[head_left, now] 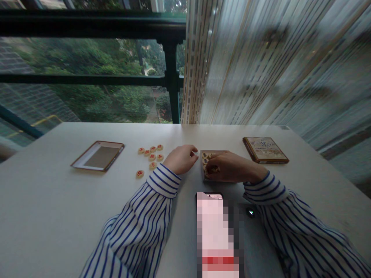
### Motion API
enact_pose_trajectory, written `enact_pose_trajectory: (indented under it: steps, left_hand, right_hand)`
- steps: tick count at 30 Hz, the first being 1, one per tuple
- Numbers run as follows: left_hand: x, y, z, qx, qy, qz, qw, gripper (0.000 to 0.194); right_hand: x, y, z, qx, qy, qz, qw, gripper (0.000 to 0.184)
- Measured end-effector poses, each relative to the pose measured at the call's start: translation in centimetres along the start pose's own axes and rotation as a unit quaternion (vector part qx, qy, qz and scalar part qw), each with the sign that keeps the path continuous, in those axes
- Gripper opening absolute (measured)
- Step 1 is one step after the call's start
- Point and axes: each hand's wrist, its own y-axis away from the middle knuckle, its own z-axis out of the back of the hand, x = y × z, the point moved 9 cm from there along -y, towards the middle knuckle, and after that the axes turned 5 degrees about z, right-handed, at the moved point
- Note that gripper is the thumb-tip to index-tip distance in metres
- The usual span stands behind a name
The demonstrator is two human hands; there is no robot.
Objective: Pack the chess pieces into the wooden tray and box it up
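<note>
My right hand (pixel 228 166) reaches over a small open box (pixel 219 151) and covers most of it. Its fingers are curled down into the box, and whatever they grip is hidden. Round Chinese chess pieces (pixel 205 156) with dark characters show along the box's left side. Just left of the box, my left hand (pixel 183 159) hovers with loosely bent fingers, a gap between thumb and fingers, and nothing visible in it. Beyond my left wrist, several round pieces with red characters (pixel 152 157) lie in a loose group on the white table, one (pixel 139 173) somewhat apart.
A shallow tray-like lid (pixel 116 144) lies at the left. On the right is a flat brown case with writing (pixel 268 150). A phone (pixel 214 231) with a blurred screen lies in front of me, beside a small dark round object (pixel 251 212). Railing and curtain stand behind the table.
</note>
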Motion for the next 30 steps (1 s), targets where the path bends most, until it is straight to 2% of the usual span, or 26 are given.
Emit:
enact_pose_trajectory:
  steps: [20,30]
  left_hand:
    - [-0.07,0.02,0.06,0.001,-0.008,-0.004,1.0,0.033]
    - [-0.17,-0.04,-0.05,0.011,-0.027,-0.004,1.0,0.032]
  right_hand:
    - [0.2,-0.08,0.0,-0.003,-0.013,0.015,1.0,0.016]
    - [0.01,-0.12,-0.52,0.017,-0.023,0.01,1.0,0.018]
